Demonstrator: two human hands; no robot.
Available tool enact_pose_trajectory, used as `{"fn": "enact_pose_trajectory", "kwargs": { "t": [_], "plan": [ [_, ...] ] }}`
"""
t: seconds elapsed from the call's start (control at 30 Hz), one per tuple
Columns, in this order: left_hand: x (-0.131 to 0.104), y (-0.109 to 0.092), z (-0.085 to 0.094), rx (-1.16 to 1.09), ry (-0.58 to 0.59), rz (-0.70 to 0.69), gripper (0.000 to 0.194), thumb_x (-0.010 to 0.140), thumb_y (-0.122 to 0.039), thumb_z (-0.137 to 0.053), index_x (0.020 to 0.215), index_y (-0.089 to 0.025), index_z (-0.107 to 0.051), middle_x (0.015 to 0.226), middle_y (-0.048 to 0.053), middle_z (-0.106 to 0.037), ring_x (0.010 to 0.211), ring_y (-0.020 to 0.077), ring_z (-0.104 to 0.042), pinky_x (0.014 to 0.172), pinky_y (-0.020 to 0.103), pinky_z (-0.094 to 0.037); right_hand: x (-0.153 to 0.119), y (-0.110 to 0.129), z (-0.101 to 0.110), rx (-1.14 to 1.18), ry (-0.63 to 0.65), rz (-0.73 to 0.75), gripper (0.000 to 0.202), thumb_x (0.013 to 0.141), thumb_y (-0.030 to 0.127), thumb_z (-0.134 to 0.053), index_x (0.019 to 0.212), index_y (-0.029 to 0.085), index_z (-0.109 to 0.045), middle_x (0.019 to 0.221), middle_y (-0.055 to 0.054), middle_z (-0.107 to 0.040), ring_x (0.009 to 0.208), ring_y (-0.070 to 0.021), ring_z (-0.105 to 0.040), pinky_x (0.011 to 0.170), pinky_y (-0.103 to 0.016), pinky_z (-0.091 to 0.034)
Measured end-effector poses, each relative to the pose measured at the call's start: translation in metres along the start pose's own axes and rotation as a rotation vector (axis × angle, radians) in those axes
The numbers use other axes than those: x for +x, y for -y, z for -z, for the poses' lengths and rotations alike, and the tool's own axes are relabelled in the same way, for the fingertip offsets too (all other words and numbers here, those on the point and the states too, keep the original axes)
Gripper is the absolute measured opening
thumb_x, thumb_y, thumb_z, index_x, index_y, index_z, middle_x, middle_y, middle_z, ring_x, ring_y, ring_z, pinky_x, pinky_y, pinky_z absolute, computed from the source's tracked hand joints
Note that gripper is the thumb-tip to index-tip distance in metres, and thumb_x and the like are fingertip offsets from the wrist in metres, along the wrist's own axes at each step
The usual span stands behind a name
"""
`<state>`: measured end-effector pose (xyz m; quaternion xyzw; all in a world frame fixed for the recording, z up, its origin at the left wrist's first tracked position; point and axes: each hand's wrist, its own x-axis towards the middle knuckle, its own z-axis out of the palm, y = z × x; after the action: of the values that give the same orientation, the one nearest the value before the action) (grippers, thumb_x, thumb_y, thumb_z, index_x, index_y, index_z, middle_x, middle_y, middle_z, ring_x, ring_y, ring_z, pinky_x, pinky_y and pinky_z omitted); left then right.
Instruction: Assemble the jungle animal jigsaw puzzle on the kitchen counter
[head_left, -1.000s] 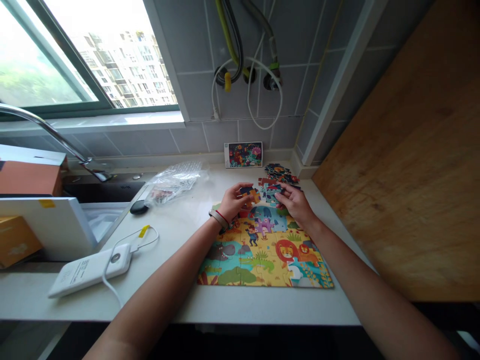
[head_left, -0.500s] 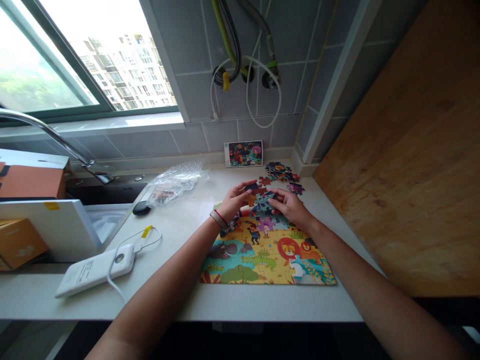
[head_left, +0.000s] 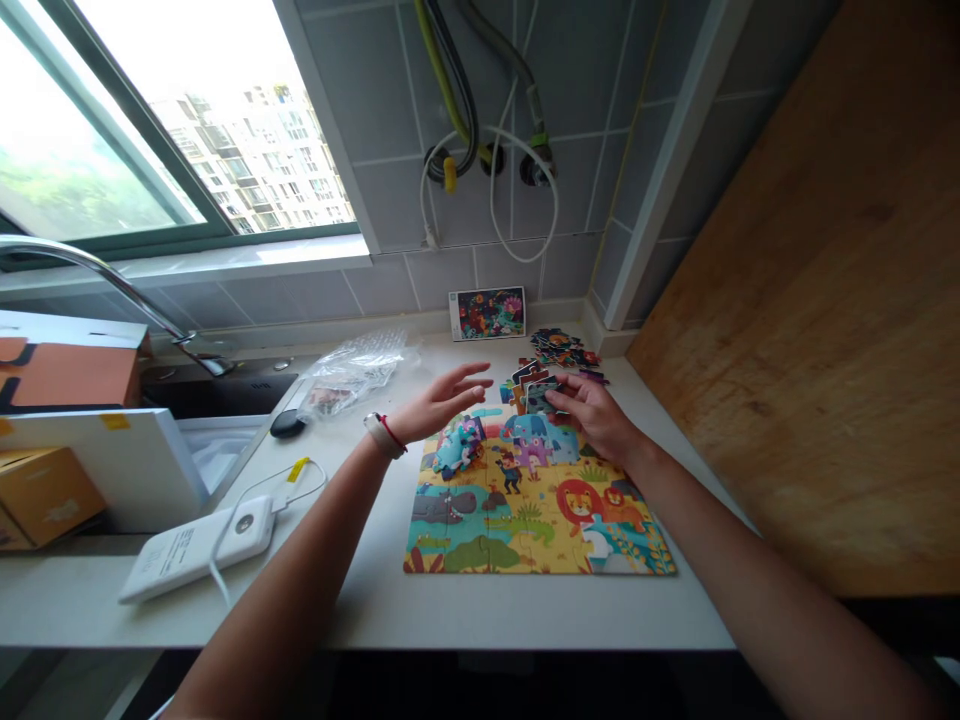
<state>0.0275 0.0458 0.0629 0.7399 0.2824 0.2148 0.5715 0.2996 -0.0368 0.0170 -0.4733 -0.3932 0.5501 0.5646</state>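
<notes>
Several puzzle pieces [head_left: 541, 397] are pinched in a small stack by my right hand [head_left: 594, 412], above the far edge of the puzzle. My left hand [head_left: 442, 402] is open and holds nothing, its fingers stretched toward the right over the puzzle's far left corner. Below it, a little heap of loose teal and purple pieces [head_left: 457, 447] lies on the puzzle. The joined animal puzzle [head_left: 517, 520], with lions, a hippo and a crocodile, lies flat on the white counter.
A pile of loose pieces [head_left: 559, 346] lies in the back right corner, beside a picture card [head_left: 489, 314] leaning on the wall. To the left are a clear plastic bag [head_left: 352, 365], a black round object [head_left: 286, 424], a white power bank [head_left: 199, 548] with cable, and boxes [head_left: 71, 375] by the sink.
My left hand has let go of the pieces and moved left, its fingers opening. My right hand keeps the stack in nearly the same place. The view has shifted slightly.
</notes>
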Motion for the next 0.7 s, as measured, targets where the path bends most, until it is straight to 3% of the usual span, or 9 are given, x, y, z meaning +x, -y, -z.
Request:
{"fn": "enact_pose_trajectory", "kwargs": {
  "t": [0.17,0.27,0.4,0.57,0.7],
  "plan": [
    [-0.023,0.022,0.029,0.449,-0.031,0.051,0.083,0.070,-0.048,-0.090,0.144,-0.026,-0.058,0.123,0.014,-0.071,0.094,0.0230,-0.071,0.079,0.031,-0.056,0.018,0.004,0.033,0.031,-0.267,0.034,0.043,0.059,0.037,-0.094,0.090,0.022,-0.067,0.079,0.002,-0.070,0.058,-0.0107,-0.062,0.047,-0.019,-0.050],
    [-0.026,0.034,0.031,0.546,0.053,0.059,0.094,0.059,-0.047,-0.095,0.143,-0.024,-0.059,0.122,0.013,-0.068,0.083,0.0206,-0.070,0.077,0.032,-0.056,0.030,-0.001,0.054,0.005,-0.412,0.067,0.042,0.061,0.037,-0.092,0.088,0.021,-0.065,0.071,0.002,-0.066,0.054,-0.0108,-0.059,0.043,-0.018,-0.047],
    [-0.022,0.041,0.026,0.582,0.103,0.051,0.087,0.056,-0.044,-0.095,0.135,-0.022,-0.065,0.120,0.013,-0.065,0.079,0.0202,-0.069,0.077,0.033,-0.057,0.040,-0.011,0.074,-0.173,-0.620,0.178,0.049,0.066,0.036,-0.086,0.107,0.020,-0.064,0.075,0.001,-0.067,0.050,-0.0112,-0.058,0.041,-0.020,-0.044],
    [-0.019,0.041,0.026,0.574,0.103,0.005,0.063,0.065,-0.043,-0.089,0.122,-0.023,-0.073,0.111,0.010,-0.068,0.076,0.0190,-0.067,0.070,0.029,-0.054,0.045,-0.022,0.088,-0.458,-0.632,0.180,0.045,0.074,0.037,-0.079,0.111,0.015,-0.068,0.086,-0.006,-0.072,0.047,-0.0109,-0.058,0.040,-0.021,-0.042],
    [-0.018,0.043,0.026,0.607,0.037,-0.068,0.049,0.070,-0.030,-0.079,0.118,-0.023,-0.074,0.106,0.008,-0.074,0.084,0.0213,-0.067,0.074,0.028,-0.052,0.048,-0.026,0.093,-0.585,-0.638,0.142,0.047,0.077,0.034,-0.074,0.118,0.011,-0.070,0.102,-0.014,-0.075,0.049,-0.0120,-0.061,0.043,-0.023,-0.046]
  ]
}}
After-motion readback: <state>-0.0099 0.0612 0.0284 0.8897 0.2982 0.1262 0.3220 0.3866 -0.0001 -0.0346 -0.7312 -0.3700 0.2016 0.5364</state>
